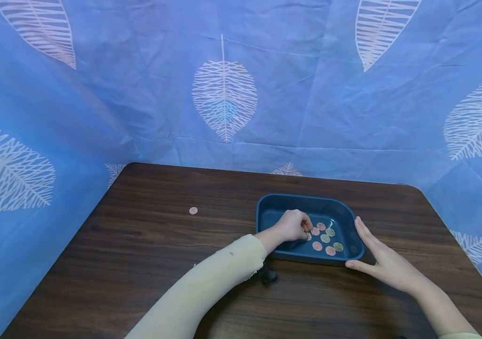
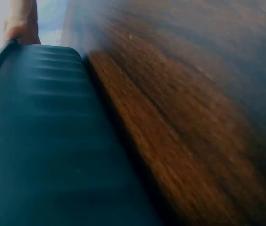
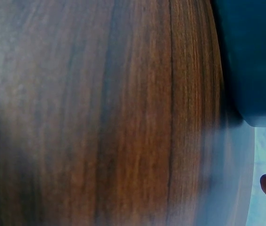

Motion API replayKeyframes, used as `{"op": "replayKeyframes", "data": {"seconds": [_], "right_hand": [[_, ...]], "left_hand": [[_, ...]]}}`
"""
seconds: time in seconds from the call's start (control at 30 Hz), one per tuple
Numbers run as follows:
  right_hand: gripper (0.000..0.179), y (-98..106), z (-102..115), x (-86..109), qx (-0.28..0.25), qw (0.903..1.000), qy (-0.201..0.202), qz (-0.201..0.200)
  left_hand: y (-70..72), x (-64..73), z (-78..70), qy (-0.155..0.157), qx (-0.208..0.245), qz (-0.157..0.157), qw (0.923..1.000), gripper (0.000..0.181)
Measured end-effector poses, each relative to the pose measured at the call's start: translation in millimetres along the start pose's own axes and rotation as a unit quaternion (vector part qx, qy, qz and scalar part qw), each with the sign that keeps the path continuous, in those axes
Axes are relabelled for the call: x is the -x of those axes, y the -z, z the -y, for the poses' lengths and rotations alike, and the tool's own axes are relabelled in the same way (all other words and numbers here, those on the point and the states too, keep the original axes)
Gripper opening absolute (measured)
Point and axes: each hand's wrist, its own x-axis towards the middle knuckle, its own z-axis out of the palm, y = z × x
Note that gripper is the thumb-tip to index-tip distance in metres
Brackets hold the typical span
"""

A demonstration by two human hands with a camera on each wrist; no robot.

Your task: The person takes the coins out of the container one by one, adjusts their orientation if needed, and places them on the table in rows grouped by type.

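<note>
My left hand reaches down into a dark blue tray from its near left side. Its thumb and index finger pinch a silvery coin close over the tray floor. Several copper coins and gold-coloured coins lie flat in the right half of the tray. My right hand is at the tray's right end, fingers straight and thumb spread apart, fingertips right at the rim. In the left wrist view the tray's long side wall fills the left.
A single copper coin lies on the dark wooden table, left of the tray. A black object shows under my left wrist. Blue cloth with white leaf prints hangs behind the table and at its sides.
</note>
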Motion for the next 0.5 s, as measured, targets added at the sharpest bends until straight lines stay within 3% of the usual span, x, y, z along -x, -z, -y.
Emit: {"op": "replayKeyframes", "data": {"seconds": [0.23, 0.5], "right_hand": [[0.103, -0.9, 0.3, 0.7, -0.003, 1.0000, -0.003, 0.004], [0.102, -0.7, 0.0, 0.2, -0.004, 1.0000, 0.006, -0.001]], "left_hand": [[-3.1, -1.5, 1.4, -0.001, -0.007, 0.012, 0.9999, 0.010], [-4.8, -1.8, -0.3, -0.016, -0.060, 0.014, 0.9980, 0.011]]}}
